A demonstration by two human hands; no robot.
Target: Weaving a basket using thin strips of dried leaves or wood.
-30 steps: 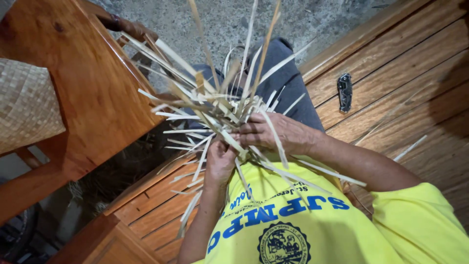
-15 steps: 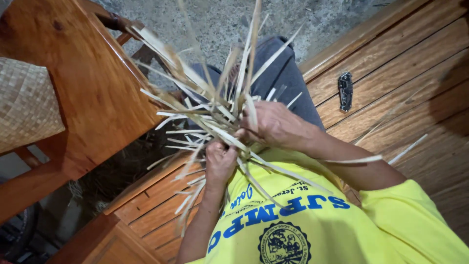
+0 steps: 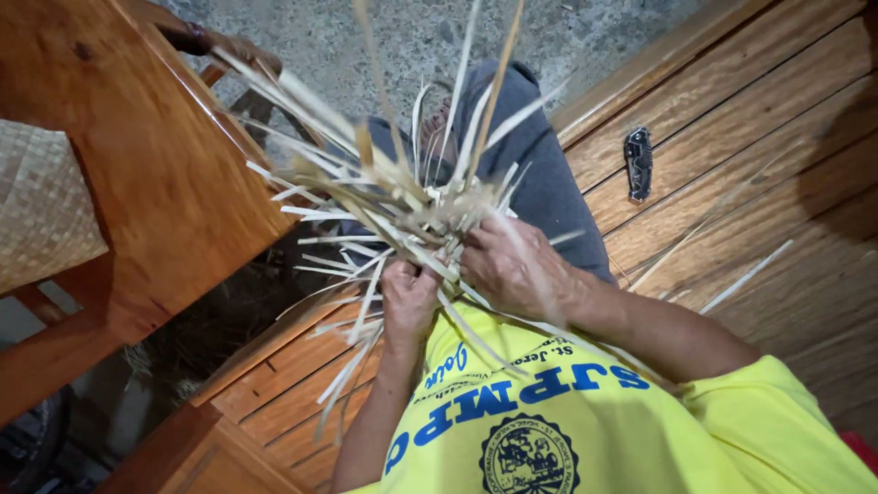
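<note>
I hold a half-woven bundle of pale flat strips (image 3: 412, 206) in front of my chest, with loose ends fanning out in all directions. My left hand (image 3: 409, 297) grips the bundle from below, fingers closed on the strips. My right hand (image 3: 512, 265) clasps it from the right side, with strips running across and under the fingers. My yellow shirt (image 3: 567, 412) fills the bottom of the view and my grey trouser leg (image 3: 540, 174) lies beyond the bundle.
A dark folded pocket knife (image 3: 637, 163) lies on the wooden slat bench (image 3: 750, 119) to the right, near a few loose strips (image 3: 745, 274). A reddish wooden table (image 3: 155, 165) stands at left, with a woven mat (image 3: 41, 210) at its edge. Concrete floor (image 3: 402, 37) shows beyond.
My right hand has slid down and closer onto the bundle's core. The loose strip ends have swung about, and the view has shifted slightly. My left hand keeps its grip.
</note>
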